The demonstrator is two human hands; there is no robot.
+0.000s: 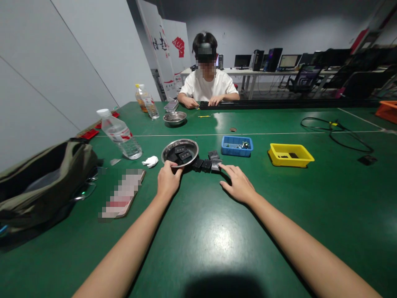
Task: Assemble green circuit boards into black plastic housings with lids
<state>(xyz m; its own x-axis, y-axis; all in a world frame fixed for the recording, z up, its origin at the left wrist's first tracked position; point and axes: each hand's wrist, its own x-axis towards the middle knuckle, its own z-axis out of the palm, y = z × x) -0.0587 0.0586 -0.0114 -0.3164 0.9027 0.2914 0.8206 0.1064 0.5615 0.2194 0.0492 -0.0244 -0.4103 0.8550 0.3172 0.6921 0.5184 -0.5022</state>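
My left hand is closed on the near rim of a round metal bowl, its fingers partly hidden by the hand itself. Several black plastic box-like pieces lie inside the bowl. To the right of the bowl, a short row of similar black pieces lies on the green table, with another piece just behind it. My right hand is open with fingers stretched out, and its fingertips rest at the right end of that row.
Beyond the row stand a blue tray of small parts and a yellow tray. Left are a water bottle, crumpled tissue, phone and bag. A second bowl, cable and seated person are farther back.
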